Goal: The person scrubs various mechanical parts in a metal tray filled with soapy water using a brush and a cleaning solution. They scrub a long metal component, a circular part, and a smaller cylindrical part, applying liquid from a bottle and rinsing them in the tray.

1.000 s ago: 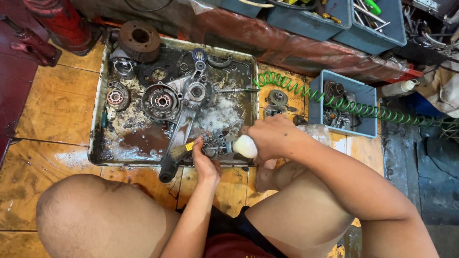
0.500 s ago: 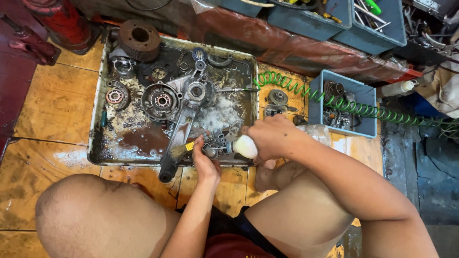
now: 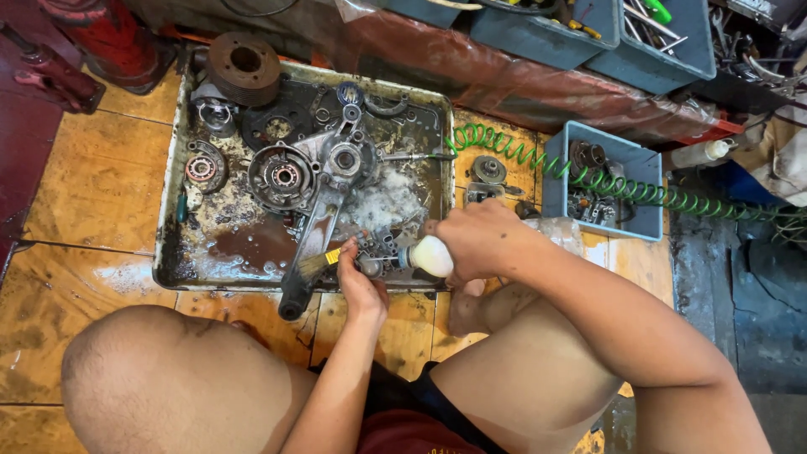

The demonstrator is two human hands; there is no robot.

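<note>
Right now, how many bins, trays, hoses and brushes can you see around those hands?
Blue plastic bins: 3 (one on the floor, two up top)
Metal wash tray: 1
Green coiled hose: 1
Brush by the left hand: 1
White squeeze bottle in the right hand: 1
Total: 7

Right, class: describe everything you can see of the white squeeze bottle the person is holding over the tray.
The white squeeze bottle looks like soft, smooth plastic with a rounded body. It lies roughly level, its thin nozzle pointing left at a small grey metal part at the near edge of the greasy metal tray. The right hand wraps its rear half, hiding its base. The left hand steadies the part beside a yellow-handled brush. Whether the nozzle touches the part is unclear.
</note>
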